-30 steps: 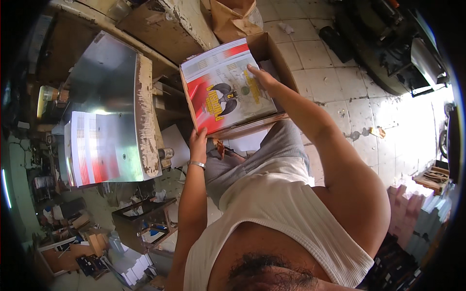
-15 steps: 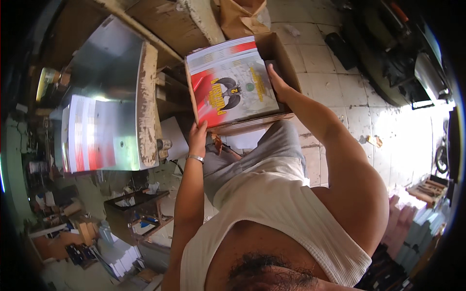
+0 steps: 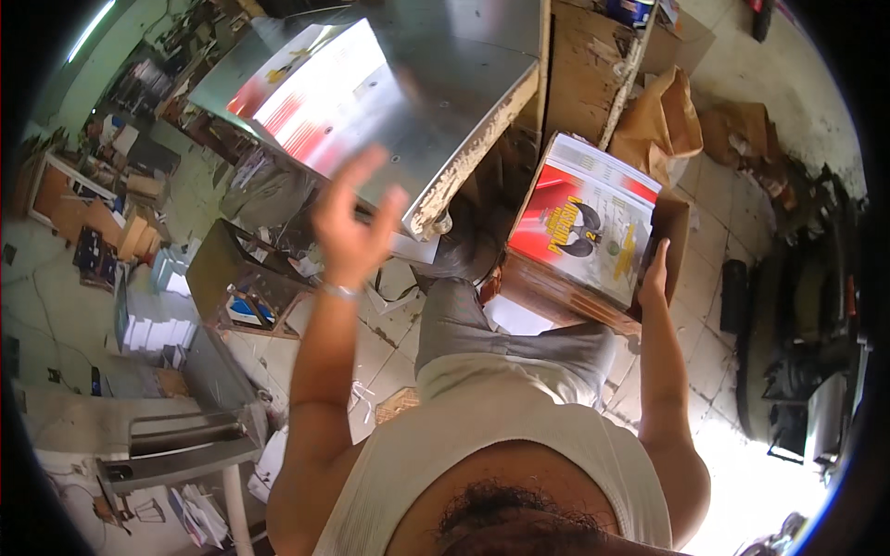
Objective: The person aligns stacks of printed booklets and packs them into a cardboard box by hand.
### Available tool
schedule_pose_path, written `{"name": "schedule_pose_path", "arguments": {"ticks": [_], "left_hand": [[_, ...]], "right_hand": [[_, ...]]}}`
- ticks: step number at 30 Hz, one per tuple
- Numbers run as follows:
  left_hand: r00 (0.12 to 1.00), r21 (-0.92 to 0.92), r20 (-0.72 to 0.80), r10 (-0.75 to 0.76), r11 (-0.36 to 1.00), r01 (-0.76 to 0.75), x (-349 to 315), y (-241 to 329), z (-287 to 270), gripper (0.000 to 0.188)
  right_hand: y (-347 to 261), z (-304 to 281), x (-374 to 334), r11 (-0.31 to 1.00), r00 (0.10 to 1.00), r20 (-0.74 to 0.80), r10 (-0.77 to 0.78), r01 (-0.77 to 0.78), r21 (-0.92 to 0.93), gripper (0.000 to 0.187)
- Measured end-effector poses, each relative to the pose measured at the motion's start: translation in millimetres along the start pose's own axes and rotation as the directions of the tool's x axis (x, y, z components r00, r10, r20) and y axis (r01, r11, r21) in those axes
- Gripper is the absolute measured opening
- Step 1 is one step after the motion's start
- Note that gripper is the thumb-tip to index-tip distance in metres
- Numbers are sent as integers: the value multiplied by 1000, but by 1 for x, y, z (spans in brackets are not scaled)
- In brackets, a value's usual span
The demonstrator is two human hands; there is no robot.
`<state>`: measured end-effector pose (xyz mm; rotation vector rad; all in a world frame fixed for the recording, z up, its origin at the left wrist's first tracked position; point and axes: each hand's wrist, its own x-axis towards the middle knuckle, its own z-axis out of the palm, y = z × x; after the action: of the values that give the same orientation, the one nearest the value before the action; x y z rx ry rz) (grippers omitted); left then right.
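Note:
A cardboard box stands before me on the right, holding a stack of red and white booklets with a dark bird emblem on the top cover. My right hand lies at the right side of the stack, fingers stretched along its edge inside the box. Off to the left, my left hand is raised near the corner of a metal-topped table. Its fingers are spread and somewhat blurred, with nothing in them. Another pile of booklets sits on that tabletop.
Brown paper bags stand behind the box. A dark machine is on the tiled floor at the right. To the left are an open-topped wooden cabinet, white paper stacks and a grey bench.
My left hand has let go of the box's near left corner and swung left toward the metal-topped table. The view has turned left, while my right hand stays at the booklets.

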<state>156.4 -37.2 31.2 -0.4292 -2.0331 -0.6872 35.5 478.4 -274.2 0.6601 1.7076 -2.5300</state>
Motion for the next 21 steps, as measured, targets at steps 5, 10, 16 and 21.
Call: {"name": "schedule_pose_path", "arguments": {"ticks": [5,10,16,21], "left_hand": [[996,460,-52,-79,883,94,84,-128,-78,73],[863,590,216,-456,766,257,125,-226,-121,85],[644,677,513,-568,728,103,152,-245,-97,74],[625,641,559,-544,762,90,144,-313,-120,79]], "right_hand": [[-6,23,-68,660,808,143,-571,556,-506,74],[-17,52,-150,241,693,455,-559,661,-711,88],[-13,55,-167,102,742,379,-553,512,-853,98],[-16,77,-161,88,818,304,-489,392,-916,99]]}}
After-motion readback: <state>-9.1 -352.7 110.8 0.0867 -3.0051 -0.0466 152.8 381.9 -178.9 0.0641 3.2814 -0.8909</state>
